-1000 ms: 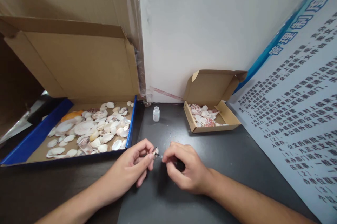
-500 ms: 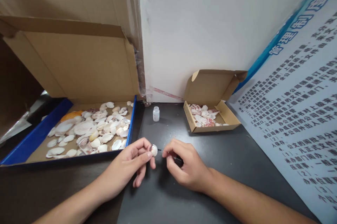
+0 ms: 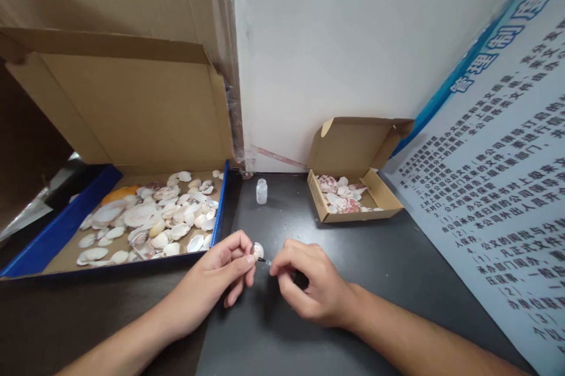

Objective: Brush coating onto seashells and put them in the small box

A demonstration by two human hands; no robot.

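My left hand is closed, pinching a small pale seashell with dark markings between thumb and forefinger. Its lower fingers hang bent beneath. Facing it, my right hand is closed round a thin brush, most of which the fingers hide. The brush's dark tip points left and reaches the lower right edge of the shell. Beyond both hands, a small glass bottle with whitish contents stands upright with no cap on it.
To the left, an open blue-sided cardboard box holds many loose shells. At the back right, a smaller open carton holds more shells. A white wall rises behind the dark table; a printed poster leans at the right.
My right hand has turned slightly, and the brush tip has come to the shell's lower right edge, with more of the brush showing. My left hand and the shell have hardly moved.
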